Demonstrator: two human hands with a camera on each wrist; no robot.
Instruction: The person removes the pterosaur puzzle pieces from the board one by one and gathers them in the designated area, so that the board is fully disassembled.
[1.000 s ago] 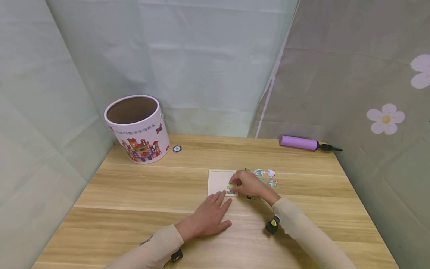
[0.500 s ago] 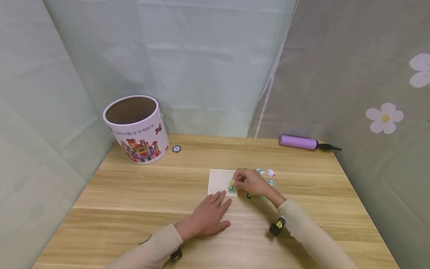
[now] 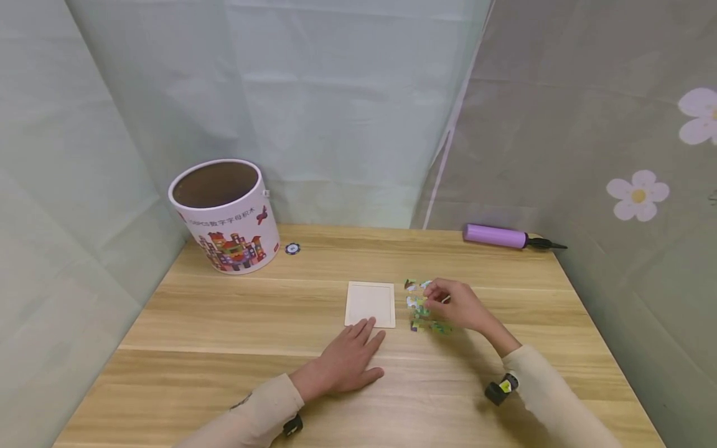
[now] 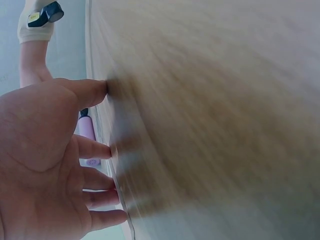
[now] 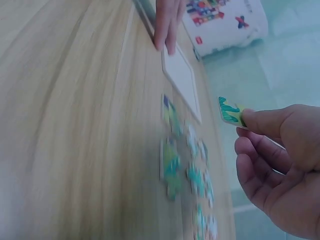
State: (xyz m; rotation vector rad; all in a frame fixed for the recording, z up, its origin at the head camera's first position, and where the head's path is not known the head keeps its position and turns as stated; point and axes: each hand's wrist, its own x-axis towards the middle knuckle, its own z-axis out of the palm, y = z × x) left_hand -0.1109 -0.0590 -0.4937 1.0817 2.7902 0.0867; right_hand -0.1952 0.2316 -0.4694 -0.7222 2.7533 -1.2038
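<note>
My left hand (image 3: 348, 359) lies with fingers straight, its fingertips touching the near edge of a pale square puzzle tray (image 3: 370, 303). The inside of that tray is bare. In the right wrist view, my right hand (image 5: 282, 160) pinches a green and yellow jigsaw piece (image 5: 230, 110) between thumb and forefinger, above the table. Seen from the head, the right hand (image 3: 456, 305) is over several loose jigsaw pieces (image 3: 415, 302) to the right of the tray and hides some of them. The left wrist view shows the left fingers spread, holding nothing.
A white bucket (image 3: 224, 230) with printed building blocks stands at the back left of the wooden table (image 3: 224, 317). Beside it lies a round poker chip (image 3: 292, 249). A purple hand pump (image 3: 495, 236) lies at the back right. Fabric walls enclose the table.
My right hand has lifted the jigsaw piece off the tray's near right corner and moved right, over the loose pieces. The left hand has stayed in place.
</note>
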